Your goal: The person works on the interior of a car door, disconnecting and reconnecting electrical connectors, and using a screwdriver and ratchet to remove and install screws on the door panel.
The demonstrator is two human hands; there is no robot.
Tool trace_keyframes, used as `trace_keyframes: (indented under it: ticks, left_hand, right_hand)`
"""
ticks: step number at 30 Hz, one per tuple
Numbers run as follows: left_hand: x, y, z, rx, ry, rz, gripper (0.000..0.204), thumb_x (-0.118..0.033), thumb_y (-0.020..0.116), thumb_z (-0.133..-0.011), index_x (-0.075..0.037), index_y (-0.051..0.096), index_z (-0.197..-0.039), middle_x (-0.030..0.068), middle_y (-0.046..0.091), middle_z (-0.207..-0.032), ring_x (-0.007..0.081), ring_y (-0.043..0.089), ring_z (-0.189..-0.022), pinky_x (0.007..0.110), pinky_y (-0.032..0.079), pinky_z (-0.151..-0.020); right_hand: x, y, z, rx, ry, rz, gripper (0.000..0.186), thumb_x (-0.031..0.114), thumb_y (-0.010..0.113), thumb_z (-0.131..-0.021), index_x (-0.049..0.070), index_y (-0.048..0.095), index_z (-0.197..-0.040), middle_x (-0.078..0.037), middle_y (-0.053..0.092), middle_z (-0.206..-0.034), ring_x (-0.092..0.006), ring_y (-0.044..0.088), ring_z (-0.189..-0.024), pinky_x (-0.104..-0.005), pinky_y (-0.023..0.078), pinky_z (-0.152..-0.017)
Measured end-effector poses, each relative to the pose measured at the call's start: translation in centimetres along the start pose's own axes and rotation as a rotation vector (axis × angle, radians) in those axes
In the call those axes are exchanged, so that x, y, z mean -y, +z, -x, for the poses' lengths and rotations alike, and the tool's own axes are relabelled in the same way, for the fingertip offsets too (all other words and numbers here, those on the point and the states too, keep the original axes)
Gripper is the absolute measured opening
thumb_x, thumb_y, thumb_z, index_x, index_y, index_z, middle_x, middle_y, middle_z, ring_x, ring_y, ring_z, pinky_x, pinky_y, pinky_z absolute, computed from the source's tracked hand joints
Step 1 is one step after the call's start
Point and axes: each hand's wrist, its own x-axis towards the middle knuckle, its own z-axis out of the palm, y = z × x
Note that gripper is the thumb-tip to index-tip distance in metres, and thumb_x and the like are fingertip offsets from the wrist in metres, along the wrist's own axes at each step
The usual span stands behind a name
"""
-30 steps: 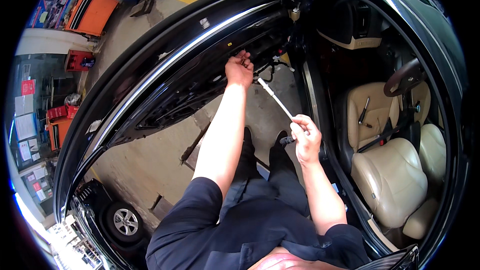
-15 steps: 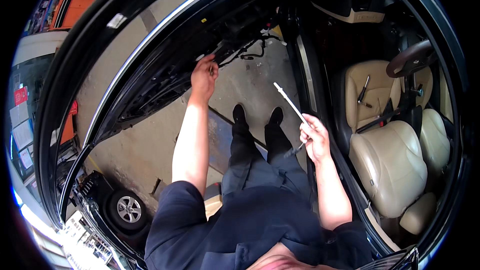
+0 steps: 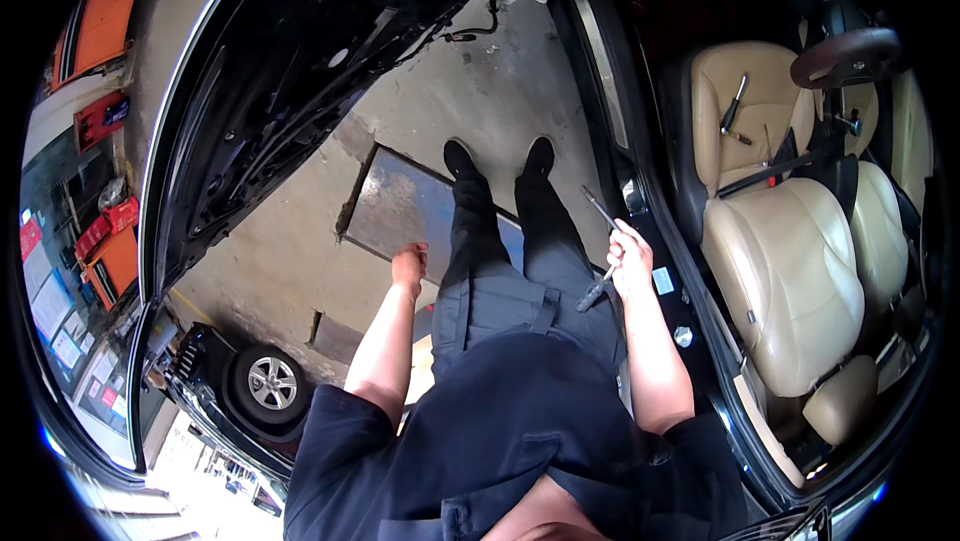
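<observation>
In my right hand [image 3: 630, 256] is a long-shafted socket wrench [image 3: 600, 209]. Its thin silver shaft points up and to the left past my fingers, and its dark end hangs below them by my thigh. My left hand [image 3: 408, 266] hovers left of my legs with its fingers curled closed; whatever may be inside it is hidden. Beyond that hand stands an open car door [image 3: 270, 121], its dark inner side bare, with a black wiring harness [image 3: 465, 37] hanging from its edge.
To my right, the car's interior has beige seats [image 3: 790, 286], a brown steering wheel [image 3: 850, 56] and a ratchet-like hand tool [image 3: 735, 106] lying on a seat. A bluish plate [image 3: 400, 206] is set in the floor. A car wheel [image 3: 272, 383] and red boxes [image 3: 100, 121] are at left.
My left hand has drawn back from the door toward my body. The wrench in my right hand has come slightly lower. My view has shifted, and the door sits farther up and left.
</observation>
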Motion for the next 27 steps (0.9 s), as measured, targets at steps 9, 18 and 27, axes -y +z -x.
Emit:
trace_keyframes:
  ticks: [9, 18, 27]
  left_hand:
    - [-0.9, 3.3, -2.4, 0.165, 0.302, -0.325, 0.023, -0.014, 0.054, -0.105, -0.006, 0.074, -0.108, 0.0024, 0.067, -0.080, 0.0103, 0.056, -0.067, 0.027, 0.043, -0.059]
    - [0.2, 12.2, -10.4, 0.396, 0.375, -0.475, 0.020, -0.013, 0.056, -0.102, -0.008, 0.075, -0.098, 0.0016, 0.069, -0.081, 0.0144, 0.063, -0.077, 0.032, 0.051, -0.074]
    - [8.2, 16.4, -26.2, 0.408, 0.540, -0.488, 0.014, -0.013, 0.064, -0.099, -0.008, 0.077, -0.103, 0.0178, 0.080, -0.097, 0.0364, 0.078, -0.098, 0.046, 0.060, -0.088]
  right_hand:
    - [-1.1, -1.4, 1.1, -0.015, 0.114, 0.041, 0.050, 0.008, 0.074, -0.103, -0.003, 0.059, -0.150, -0.005, 0.067, -0.088, -0.0113, 0.060, -0.068, -0.0274, 0.050, -0.059]
    - [-8.3, 3.3, 1.7, 0.108, 0.088, 0.188, 0.052, 0.007, 0.072, -0.105, 0.003, 0.055, -0.154, -0.003, 0.064, -0.096, -0.0089, 0.056, -0.069, -0.0239, 0.043, -0.058]
    - [-19.9, 7.4, -9.2, 0.200, 0.105, 0.486, 0.046, -0.002, 0.067, -0.106, 0.004, 0.057, -0.151, -0.003, 0.059, -0.102, -0.0073, 0.051, -0.071, -0.0237, 0.041, -0.061]
